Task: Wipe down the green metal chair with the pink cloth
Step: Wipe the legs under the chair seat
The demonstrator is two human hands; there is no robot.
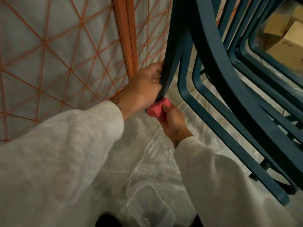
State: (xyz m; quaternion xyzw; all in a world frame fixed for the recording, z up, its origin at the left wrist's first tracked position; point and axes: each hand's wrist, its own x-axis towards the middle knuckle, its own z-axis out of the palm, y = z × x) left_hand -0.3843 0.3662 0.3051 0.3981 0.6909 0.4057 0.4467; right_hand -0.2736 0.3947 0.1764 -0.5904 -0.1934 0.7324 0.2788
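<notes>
A stack of dark green metal chairs (218,66) fills the right half of the view, tilted, with curved flat-bar legs. My left hand (144,86) grips the lower end of the leftmost leg (172,59). Just below it, my right hand (173,122) is closed around the bunched pink cloth (157,108), which is pressed against the foot of that same leg. Both arms wear pale knitted sleeves.
An orange wire-lattice panel (68,59) over white sheeting stands close on the left. Crinkled clear plastic (147,151) covers the floor. A clear plastic container (147,208) sits at the bottom centre. Cardboard boxes (285,33) lie at the top right behind the chairs.
</notes>
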